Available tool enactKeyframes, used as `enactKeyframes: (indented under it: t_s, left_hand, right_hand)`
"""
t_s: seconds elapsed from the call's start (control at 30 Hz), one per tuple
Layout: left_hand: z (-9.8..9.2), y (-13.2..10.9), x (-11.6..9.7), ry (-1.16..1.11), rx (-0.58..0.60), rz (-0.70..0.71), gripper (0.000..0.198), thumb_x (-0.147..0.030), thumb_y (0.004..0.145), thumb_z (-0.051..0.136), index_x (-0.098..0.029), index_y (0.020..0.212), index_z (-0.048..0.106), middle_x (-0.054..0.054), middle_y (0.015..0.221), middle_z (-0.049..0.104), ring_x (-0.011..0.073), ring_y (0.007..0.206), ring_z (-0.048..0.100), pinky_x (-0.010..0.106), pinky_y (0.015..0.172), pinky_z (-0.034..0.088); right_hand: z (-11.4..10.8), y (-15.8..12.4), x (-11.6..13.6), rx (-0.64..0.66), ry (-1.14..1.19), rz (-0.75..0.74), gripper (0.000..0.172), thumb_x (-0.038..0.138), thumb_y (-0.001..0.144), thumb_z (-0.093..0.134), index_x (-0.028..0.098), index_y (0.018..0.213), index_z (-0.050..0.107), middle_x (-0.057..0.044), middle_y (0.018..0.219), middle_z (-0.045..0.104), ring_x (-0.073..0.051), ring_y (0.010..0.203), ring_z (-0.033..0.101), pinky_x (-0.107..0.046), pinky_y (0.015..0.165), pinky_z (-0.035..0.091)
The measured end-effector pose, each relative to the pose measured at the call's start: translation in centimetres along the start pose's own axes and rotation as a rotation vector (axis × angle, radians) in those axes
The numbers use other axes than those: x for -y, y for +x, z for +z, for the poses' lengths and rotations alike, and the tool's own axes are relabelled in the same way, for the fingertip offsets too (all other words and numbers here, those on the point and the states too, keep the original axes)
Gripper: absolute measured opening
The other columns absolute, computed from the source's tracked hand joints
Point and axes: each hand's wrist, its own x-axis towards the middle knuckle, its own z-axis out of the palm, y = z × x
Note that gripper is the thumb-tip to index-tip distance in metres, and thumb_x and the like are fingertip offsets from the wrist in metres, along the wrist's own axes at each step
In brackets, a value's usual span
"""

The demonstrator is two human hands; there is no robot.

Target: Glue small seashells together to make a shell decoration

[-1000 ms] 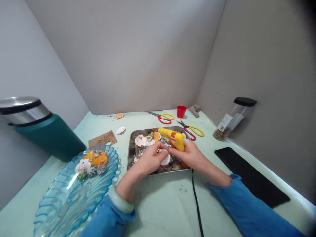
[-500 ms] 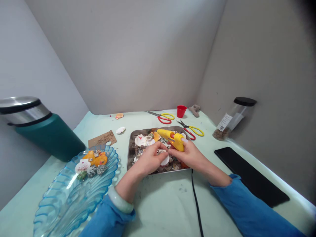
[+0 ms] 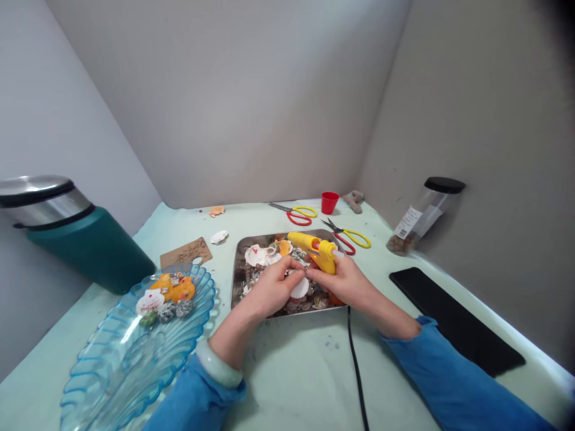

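A yellow hot glue gun [image 3: 320, 251] is in my right hand [image 3: 348, 281], its nozzle pointing up and to the left. The thumb and finger of that hand also reach toward the fingertips of my left hand [image 3: 275, 287]. My left fingers are pinched together; whatever small thing they hold is hidden. Both hands hover over a metal tray [image 3: 234, 281] filled with shells. Just below my fingertips a white scallop shell [image 3: 300, 289] shows. From the right hand's side a black cord [image 3: 354, 353] runs toward me across the cloth.
A blue glass dish [image 3: 135, 353] with several shells and yarn-like balls stands left, beside a green bottle [image 3: 90, 245] and brown card [image 3: 186, 254]. Behind the tray lie two scissors [image 3: 299, 212] and a red cup [image 3: 329, 203]. A jar [image 3: 422, 215] and black slab [image 3: 453, 320] are right.
My hands have barely moved. The left thumb has shifted slightly up, so more of the white scallop shell shows below it. The glue gun has turned or slid a very little to the right.
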Motion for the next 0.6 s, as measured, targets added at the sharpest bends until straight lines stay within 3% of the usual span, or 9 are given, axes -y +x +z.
enactKeyframes:
  t_s: [0.27,0.6]
  left_hand:
    - [0.17,0.17,0.06,0.016,-0.038,-0.019,0.021,-0.036,0.079,0.052,-0.017,0.087,0.050,-0.002,0.066,0.054,0.0103,0.057,0.051,0.021,0.052,0.043]
    - [-0.18,0.02,-0.30,0.071,-0.022,0.022,0.026,-0.038,0.079,0.052,-0.013,0.075,0.053,-0.002,0.063,0.048,0.0068,0.055,0.041,0.018,0.049,0.031]
  right_hand:
    - [0.00,0.04,-0.14,0.010,0.004,0.042,0.022,0.038,0.074,0.061,0.018,0.081,0.057,0.000,0.070,0.057,-0.013,0.064,0.051,-0.025,0.056,0.043]
    - [0.02,0.05,0.05,-0.010,-0.014,0.049,0.020,0.037,0.074,0.060,0.018,0.077,0.055,0.001,0.066,0.054,-0.013,0.061,0.049,-0.024,0.054,0.041]
